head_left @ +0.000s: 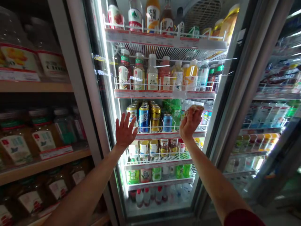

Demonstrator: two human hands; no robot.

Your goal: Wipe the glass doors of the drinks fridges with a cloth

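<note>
Well apart between grey metal frame edges (90, 91), before five white wire shelves (164, 94): splayed left hand (125, 131); right hand (189, 125), clamped on crumpled beige cloth (195, 109).

Glossy glass door (155, 208), metal-framed

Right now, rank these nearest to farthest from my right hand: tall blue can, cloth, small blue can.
1. Cloth, in your right hand's grip.
2. Small blue can, left of that hand, on the fridge shelf.
3. Tall blue can, farther left, same shelf.
</note>
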